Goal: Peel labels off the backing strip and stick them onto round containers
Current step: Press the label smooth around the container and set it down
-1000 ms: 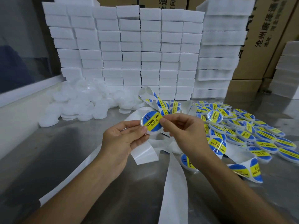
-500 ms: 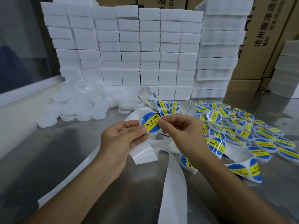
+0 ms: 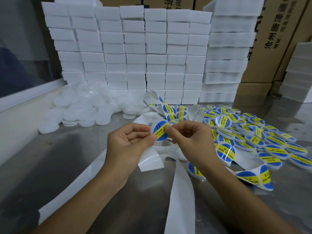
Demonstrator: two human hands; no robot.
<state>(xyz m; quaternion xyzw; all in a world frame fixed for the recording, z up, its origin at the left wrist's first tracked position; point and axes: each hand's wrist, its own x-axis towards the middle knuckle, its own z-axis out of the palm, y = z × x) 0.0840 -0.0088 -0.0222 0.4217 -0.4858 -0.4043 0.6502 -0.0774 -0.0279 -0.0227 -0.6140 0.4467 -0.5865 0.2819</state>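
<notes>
misalignment risk: your left hand (image 3: pixel 128 146) grips the container (image 3: pixel 159 132), your right hand (image 3: pixel 189 141) pinches the label (image 3: pixel 160 131); uneven pressing could crease it.

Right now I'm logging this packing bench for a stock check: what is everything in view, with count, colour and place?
held container: one, round, blue-and-yellow label, centre, between both hands
labelled containers: a pile, too many to count, blue and yellow, right side of table
unlabelled containers: a heap, white, back left
label strip: blue-yellow labels on white backing, looping behind the hands
empty backing strip: white, trailing toward the near edge
foam blocks: many stacked, white, along the back
cardboard boxes: brown, back right
table: one, grey metal
left hand: pinches the held container
right hand: pinches it too
</notes>
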